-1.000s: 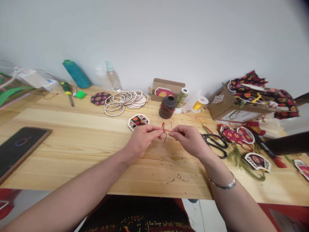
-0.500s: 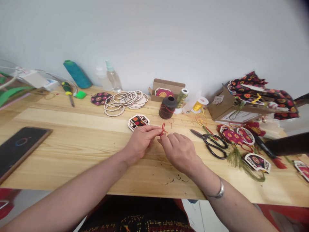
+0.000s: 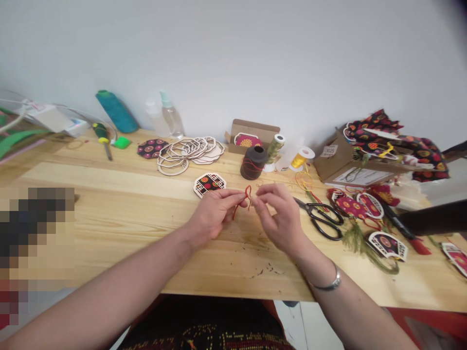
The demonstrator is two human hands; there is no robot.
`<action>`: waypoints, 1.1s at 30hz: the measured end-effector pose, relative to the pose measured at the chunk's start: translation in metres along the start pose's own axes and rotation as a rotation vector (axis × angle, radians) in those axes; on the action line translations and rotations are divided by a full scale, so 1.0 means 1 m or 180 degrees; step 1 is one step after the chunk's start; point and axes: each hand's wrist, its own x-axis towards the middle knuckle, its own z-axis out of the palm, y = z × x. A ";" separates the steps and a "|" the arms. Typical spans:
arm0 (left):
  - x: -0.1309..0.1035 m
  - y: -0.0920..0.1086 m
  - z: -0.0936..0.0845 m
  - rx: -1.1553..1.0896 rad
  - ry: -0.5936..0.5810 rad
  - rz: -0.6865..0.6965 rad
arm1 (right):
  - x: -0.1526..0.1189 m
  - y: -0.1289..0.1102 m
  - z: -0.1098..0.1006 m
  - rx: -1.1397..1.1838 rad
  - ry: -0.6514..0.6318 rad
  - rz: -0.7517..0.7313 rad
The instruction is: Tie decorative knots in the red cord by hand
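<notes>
My left hand (image 3: pixel 211 214) pinches a thin red cord (image 3: pixel 248 190) between thumb and forefinger. A small loop of the cord stands above the fingertips, and loose ends hang below them. My right hand (image 3: pixel 279 216) is just to the right of the loop, its fingers bent and apart, and no cord shows between them. Behind my left hand lies a wooden-framed ornament (image 3: pixel 209 184) with dark patterned fabric. Black-handled scissors (image 3: pixel 324 216) lie to the right of my right hand, their blades partly hidden by it.
A black thread cone (image 3: pixel 253 163) with red cord stands behind the hands, near a yellow thread spool (image 3: pixel 301 156). Wooden frames (image 3: pixel 173 166) are heaped at back left. Finished ornaments (image 3: pixel 353 203) and a cardboard box (image 3: pixel 335 163) occupy the right. A screwdriver (image 3: pixel 105 141) lies far left.
My right hand has drawn back to the right from the cord and its fingers have loosened. The left hand has stayed in place, and more of the cord now shows.
</notes>
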 end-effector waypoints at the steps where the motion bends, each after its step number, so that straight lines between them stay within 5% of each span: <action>1: 0.000 0.000 0.000 0.0025 -0.0015 0.0028 | 0.002 0.003 0.001 0.0253 0.0043 0.0458; 5: 0.000 0.000 0.002 0.0153 -0.0040 0.0124 | 0.005 0.007 0.008 0.1961 -0.0605 0.1982; 8: -0.001 0.000 0.003 0.0213 -0.0083 0.0137 | 0.004 0.004 0.010 0.2722 -0.0819 0.2380; 33: -0.005 0.000 0.004 0.0341 -0.0165 -0.0063 | 0.006 0.008 0.009 0.1916 -0.0332 0.2133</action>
